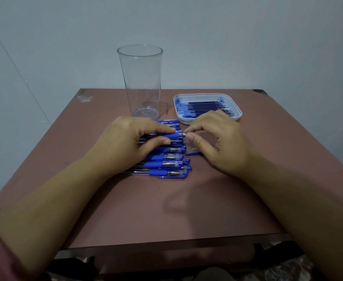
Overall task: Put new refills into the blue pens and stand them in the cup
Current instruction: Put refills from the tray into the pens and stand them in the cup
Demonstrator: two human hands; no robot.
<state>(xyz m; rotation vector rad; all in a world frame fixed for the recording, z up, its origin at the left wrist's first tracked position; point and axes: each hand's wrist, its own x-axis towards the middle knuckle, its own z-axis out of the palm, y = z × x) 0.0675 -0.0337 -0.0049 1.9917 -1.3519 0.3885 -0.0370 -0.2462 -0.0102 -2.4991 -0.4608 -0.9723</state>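
Note:
Several blue pens lie in a row on the brown table. My left hand lies over the far pens and grips one blue pen between thumb and forefinger. My right hand pinches the clear tip at that pen's right end. A tall clear cup stands behind the pens and holds nothing. A white tray at the back right holds several dark blue refills.
A small blue part and a tiny pale piece lie on the table under my right hand. The table's back edge meets a pale wall. The front edge is close to my body.

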